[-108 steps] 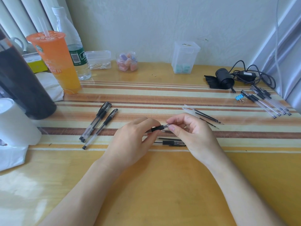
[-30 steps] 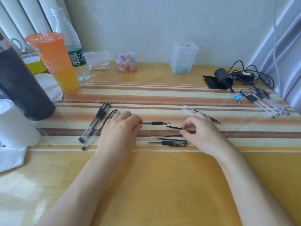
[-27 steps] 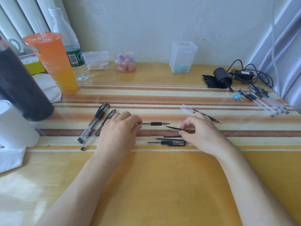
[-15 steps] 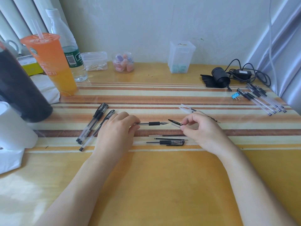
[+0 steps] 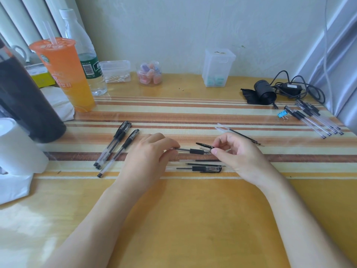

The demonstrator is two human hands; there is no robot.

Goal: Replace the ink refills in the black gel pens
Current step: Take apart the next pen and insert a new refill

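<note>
My left hand [image 5: 148, 157] grips the clear barrel of a black gel pen [image 5: 193, 151], which points right just above the striped mat [image 5: 193, 113]. My right hand [image 5: 237, 153] pinches a black pen cap [image 5: 204, 145] right at that pen's tip. Below them lie loose refills [image 5: 202, 161] and another capped pen [image 5: 202, 168]. Three assembled pens [image 5: 116, 147] lie to the left. Two refills [image 5: 241, 134] lie to the right of my right hand.
An orange drink cup [image 5: 67, 74], a water bottle [image 5: 85, 55] and a dark flask [image 5: 23, 97] stand at the back left. Several pens [image 5: 313, 118], a blue binder clip [image 5: 281, 114] and a black cable bundle [image 5: 270, 91] sit at the back right. Small plastic jars line the wall.
My right hand picked the black cap off the mat and brought it left to the tip of the pen. My left hand kept holding the pen still.
</note>
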